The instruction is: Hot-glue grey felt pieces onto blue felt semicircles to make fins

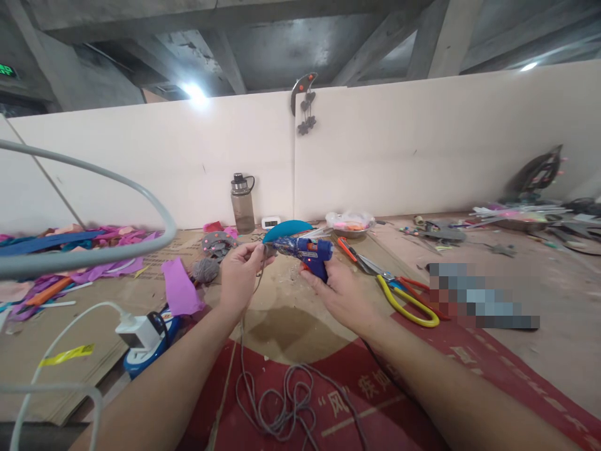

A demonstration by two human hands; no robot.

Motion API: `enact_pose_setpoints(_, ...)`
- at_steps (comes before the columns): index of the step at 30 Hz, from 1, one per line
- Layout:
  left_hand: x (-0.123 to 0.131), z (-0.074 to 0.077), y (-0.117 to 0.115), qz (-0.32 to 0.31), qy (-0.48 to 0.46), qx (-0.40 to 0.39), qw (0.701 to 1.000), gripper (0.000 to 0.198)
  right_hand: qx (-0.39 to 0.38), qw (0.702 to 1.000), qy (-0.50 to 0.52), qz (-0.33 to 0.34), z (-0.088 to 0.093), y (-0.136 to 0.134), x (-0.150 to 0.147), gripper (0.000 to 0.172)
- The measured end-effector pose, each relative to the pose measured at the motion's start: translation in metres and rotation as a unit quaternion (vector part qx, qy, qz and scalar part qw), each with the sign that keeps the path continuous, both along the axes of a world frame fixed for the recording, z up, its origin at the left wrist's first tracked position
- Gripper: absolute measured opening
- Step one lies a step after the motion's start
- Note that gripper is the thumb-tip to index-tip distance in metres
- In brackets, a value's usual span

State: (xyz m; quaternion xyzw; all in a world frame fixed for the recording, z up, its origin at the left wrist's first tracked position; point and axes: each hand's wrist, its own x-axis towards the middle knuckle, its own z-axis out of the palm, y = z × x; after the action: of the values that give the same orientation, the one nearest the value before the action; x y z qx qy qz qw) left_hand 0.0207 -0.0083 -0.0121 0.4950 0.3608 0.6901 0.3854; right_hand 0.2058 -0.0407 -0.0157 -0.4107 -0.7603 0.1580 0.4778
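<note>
**Glue gun and cord meeting over the middle of the table**

The person is holding a blue glue gun (307, 252) above the middle of the table (516, 351), a little toward its far edge. The right hand (345, 294) is wrapping the gun's grip from below, fingers closed round it. I cannot tell whether a finger is pressing the orange trigger. The left hand (239, 275) is pinching the end of a grey cord (282, 401) between thumb and fingertips, right at the gun's nozzle, and the two are touching or very nearly so. The rest of the cord is hanging down and lying in loose loops at the near edge, on a red banner (399, 382).

The gun looks light and rigid, a plastic shell that is sitting easily in one hand. Its nozzle is probably hot, so the grip seems the only safe place to hold it. The cord looks soft and limp with no stiffness of its own, so it likely needs pinching just behind its tip to steer it.

Yellow-handled scissors (404, 294) are lying just right of the gun hand. A ball of grey yarn (205, 270) and a purple sheet (179, 288) are sitting left of the pinching hand, a white plug (138, 332) is lying nearer the left edge, and a water bottle (242, 203) is standing at the far edge
</note>
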Motion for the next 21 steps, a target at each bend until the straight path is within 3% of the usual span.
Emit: enact_pose_setpoints(21,-0.0006,-0.0022,0.0015,0.020,0.016,0.010,1.000,0.020,-0.006,1.000,-0.005,-0.001,0.0029,-0.0027,-0.0017,0.023)
